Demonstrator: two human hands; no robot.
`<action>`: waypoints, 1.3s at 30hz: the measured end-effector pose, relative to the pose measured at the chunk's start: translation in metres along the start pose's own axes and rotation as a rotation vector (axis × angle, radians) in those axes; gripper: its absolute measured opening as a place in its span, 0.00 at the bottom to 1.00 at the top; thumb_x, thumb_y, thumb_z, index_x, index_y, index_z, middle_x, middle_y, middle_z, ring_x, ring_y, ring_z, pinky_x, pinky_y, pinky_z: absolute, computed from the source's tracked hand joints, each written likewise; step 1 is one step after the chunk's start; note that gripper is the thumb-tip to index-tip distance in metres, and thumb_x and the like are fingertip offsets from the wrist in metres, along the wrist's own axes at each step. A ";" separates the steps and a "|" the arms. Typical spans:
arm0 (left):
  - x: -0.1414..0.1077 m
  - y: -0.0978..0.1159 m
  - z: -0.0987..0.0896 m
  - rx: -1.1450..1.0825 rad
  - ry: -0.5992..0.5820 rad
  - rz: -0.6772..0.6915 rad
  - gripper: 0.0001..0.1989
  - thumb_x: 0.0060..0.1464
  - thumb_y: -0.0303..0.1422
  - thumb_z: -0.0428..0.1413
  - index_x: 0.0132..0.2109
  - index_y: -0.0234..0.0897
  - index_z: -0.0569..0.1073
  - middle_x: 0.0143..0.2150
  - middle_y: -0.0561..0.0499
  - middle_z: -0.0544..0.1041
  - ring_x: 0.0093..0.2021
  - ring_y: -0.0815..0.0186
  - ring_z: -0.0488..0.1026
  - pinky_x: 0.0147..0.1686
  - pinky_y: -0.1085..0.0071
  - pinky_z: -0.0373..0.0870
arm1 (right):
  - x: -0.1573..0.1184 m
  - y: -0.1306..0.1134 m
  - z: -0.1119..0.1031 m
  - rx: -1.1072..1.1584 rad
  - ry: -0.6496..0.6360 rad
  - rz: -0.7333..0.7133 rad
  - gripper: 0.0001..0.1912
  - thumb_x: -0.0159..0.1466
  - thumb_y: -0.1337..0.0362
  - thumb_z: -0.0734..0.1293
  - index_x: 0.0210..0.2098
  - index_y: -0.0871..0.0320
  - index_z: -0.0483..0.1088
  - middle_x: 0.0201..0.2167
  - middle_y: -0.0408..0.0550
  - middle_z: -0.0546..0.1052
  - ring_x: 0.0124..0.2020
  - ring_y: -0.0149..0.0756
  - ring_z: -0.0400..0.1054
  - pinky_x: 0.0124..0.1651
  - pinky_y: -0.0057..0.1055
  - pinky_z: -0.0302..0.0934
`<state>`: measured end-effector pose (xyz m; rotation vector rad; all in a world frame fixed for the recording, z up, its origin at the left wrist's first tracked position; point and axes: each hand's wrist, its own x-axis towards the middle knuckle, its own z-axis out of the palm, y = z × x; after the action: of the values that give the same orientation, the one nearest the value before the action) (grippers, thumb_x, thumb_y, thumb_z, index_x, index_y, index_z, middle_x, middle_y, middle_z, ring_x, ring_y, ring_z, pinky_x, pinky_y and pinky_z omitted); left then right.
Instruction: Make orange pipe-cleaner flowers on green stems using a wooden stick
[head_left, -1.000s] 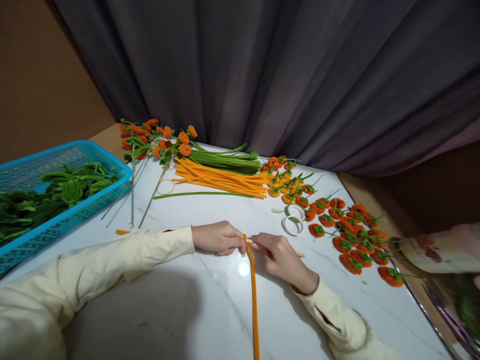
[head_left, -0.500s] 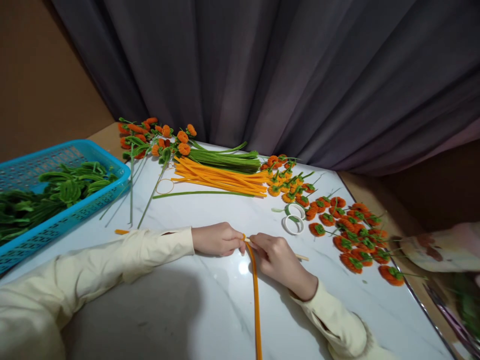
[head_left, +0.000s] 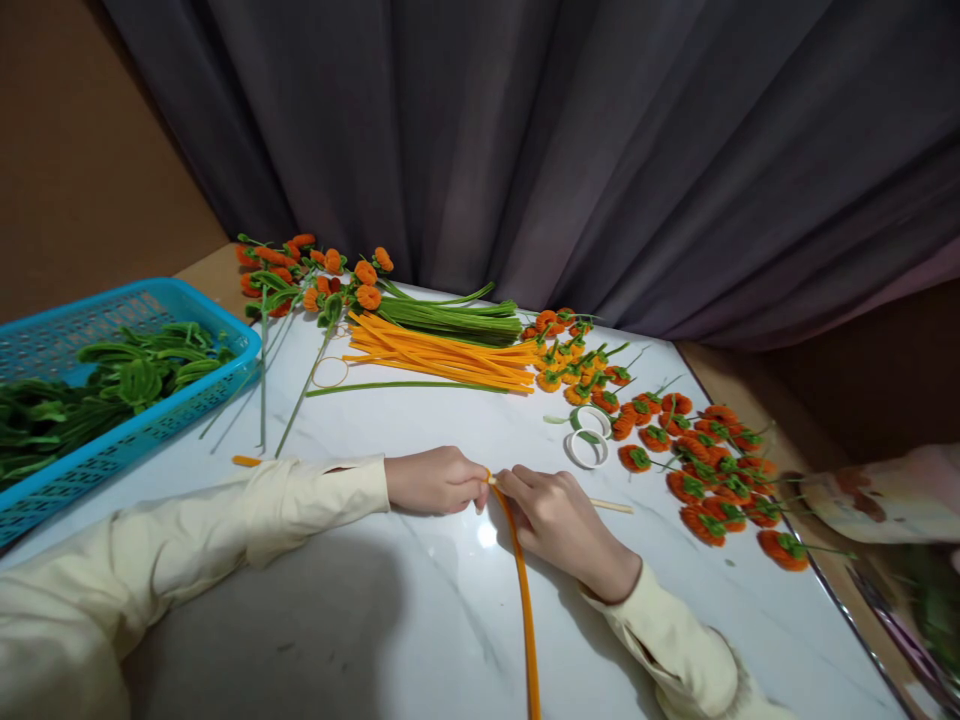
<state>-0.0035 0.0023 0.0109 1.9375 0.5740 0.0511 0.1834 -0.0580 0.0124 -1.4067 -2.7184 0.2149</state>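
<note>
My left hand (head_left: 442,480) is closed in a pinch on an orange pipe cleaner (head_left: 527,600), close to where it loops at the fingertips. My right hand (head_left: 559,520) is closed round a thin wooden stick (head_left: 611,507), whose end pokes out to the right past the knuckles. Between the two hands the pipe cleaner bends around the stick's tip, and its long tail runs down toward me off the lower edge of view. An orange tip (head_left: 246,461) shows beyond my left sleeve; whether it belongs to the same piece is hidden.
Orange pipe cleaners (head_left: 442,352) and green pipe cleaners (head_left: 457,320) lie in bundles ahead. Fluffy orange flowers (head_left: 705,450) cover the right side, beside two white tape rolls (head_left: 587,449). A blue basket (head_left: 172,408) holds green leaves at left. Another person's sleeve (head_left: 877,495) reaches in at right.
The hanging tail of the pipe cleaner has swung to the right. More of the wooden stick sticks out to the right of my right hand. Both hands stay almost in place.
</note>
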 end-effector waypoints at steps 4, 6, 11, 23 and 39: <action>0.001 -0.003 0.000 -0.026 -0.002 -0.008 0.11 0.54 0.21 0.44 0.31 0.35 0.68 0.16 0.60 0.62 0.17 0.74 0.60 0.23 0.80 0.59 | -0.001 -0.004 -0.001 0.021 0.031 -0.001 0.10 0.52 0.77 0.58 0.30 0.60 0.66 0.23 0.43 0.67 0.21 0.30 0.58 0.25 0.30 0.37; 0.001 -0.004 0.000 -0.087 -0.012 -0.019 0.11 0.56 0.23 0.43 0.32 0.34 0.69 0.15 0.60 0.61 0.17 0.74 0.60 0.23 0.79 0.59 | -0.002 -0.003 0.000 0.086 0.060 0.012 0.10 0.54 0.77 0.57 0.30 0.60 0.66 0.22 0.43 0.67 0.20 0.30 0.57 0.25 0.29 0.39; 0.001 -0.006 -0.001 -0.188 0.006 -0.020 0.12 0.58 0.29 0.44 0.35 0.33 0.71 0.14 0.60 0.61 0.16 0.75 0.58 0.23 0.80 0.59 | -0.002 0.006 0.003 0.390 0.102 0.048 0.11 0.59 0.73 0.55 0.26 0.59 0.66 0.21 0.44 0.67 0.21 0.30 0.58 0.26 0.25 0.46; -0.001 -0.008 0.001 -0.292 0.015 0.004 0.14 0.60 0.31 0.44 0.37 0.28 0.73 0.14 0.60 0.59 0.15 0.76 0.56 0.21 0.79 0.58 | 0.001 0.013 -0.001 0.594 0.113 0.076 0.16 0.66 0.65 0.56 0.24 0.60 0.68 0.17 0.42 0.64 0.19 0.28 0.54 0.26 0.25 0.48; -0.002 -0.012 0.002 -0.225 0.018 0.077 0.17 0.61 0.35 0.42 0.38 0.28 0.73 0.15 0.60 0.59 0.16 0.76 0.57 0.21 0.80 0.58 | 0.003 0.012 -0.002 0.653 0.071 0.070 0.16 0.66 0.66 0.57 0.29 0.62 0.73 0.21 0.45 0.72 0.21 0.28 0.58 0.27 0.24 0.51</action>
<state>-0.0086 0.0036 -0.0003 1.7405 0.4844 0.1751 0.1920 -0.0487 0.0121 -1.2634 -2.2190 0.9330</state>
